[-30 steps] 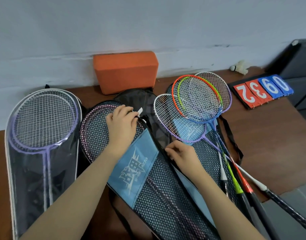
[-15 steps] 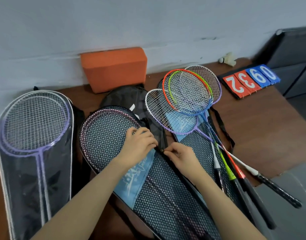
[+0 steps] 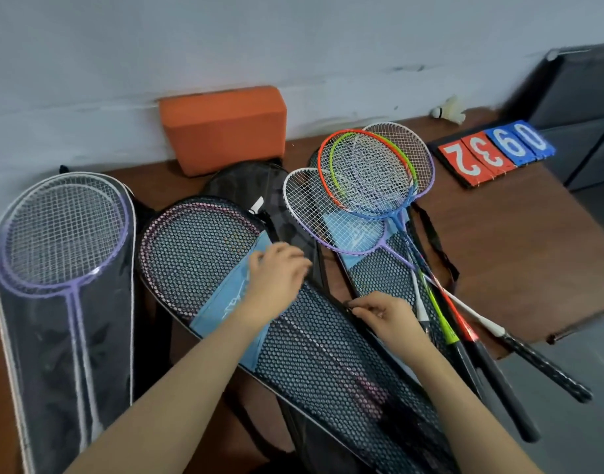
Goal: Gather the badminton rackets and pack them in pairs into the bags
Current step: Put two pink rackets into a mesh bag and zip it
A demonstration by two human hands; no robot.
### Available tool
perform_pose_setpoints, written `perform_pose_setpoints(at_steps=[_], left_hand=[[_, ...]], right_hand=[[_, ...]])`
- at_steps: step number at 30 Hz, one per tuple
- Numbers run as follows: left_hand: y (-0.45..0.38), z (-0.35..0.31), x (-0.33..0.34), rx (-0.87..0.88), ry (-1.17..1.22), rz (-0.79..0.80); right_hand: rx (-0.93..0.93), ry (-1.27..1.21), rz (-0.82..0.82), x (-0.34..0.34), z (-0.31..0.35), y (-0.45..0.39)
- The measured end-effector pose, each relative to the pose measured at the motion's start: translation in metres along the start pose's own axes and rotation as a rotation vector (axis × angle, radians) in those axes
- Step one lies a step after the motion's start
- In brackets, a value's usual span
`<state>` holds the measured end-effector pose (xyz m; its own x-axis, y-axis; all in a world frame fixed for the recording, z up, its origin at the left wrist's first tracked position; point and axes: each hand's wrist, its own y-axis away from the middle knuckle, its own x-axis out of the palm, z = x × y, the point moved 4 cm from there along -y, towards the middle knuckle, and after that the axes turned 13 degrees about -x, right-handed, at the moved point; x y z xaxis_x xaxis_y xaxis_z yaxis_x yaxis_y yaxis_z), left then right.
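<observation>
Since a second ago my right hand (image 3: 384,319) has pinched the zip pull and run it down the mesh bag (image 3: 321,354) edge, while my left hand (image 3: 276,278) slid along, fingers curled, pressing the bag flat on the table (image 3: 519,234). Pink rackets (image 3: 177,227) sit inside; closing looks underway. Pull itself hidden under fingers; bag's lower end cut off.

Left hand (image 3: 276,278): bare forearm reaching up from the lower edge, palm down, fingers bent and resting on the mesh bag (image 3: 321,354) near its blue panel; grip not discernible. Right hand (image 3: 388,319): forearm entering from lower right, fingertips pinched on the zipper pull (image 3: 349,305) at that bag's right edge.
</observation>
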<state>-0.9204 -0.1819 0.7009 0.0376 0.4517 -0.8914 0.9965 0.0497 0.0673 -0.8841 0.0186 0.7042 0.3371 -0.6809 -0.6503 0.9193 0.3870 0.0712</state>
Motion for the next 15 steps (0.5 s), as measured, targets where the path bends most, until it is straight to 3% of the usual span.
perform_pose_setpoints(at_steps=[2,4,15], left_hand=[[0.024,-0.024,0.018,0.104,-0.052,0.134],[0.040,-0.036,0.031,0.068,-0.062,0.174],[0.028,-0.037,0.030,-0.306,0.087,-0.110]], right_hand=[[-0.007,-0.039,-0.022,-0.001,-0.001,-0.002],[-0.029,-0.056,-0.011,0.000,-0.004,-0.003],[0.040,-0.163,0.010,-0.048,-0.059,0.048]])
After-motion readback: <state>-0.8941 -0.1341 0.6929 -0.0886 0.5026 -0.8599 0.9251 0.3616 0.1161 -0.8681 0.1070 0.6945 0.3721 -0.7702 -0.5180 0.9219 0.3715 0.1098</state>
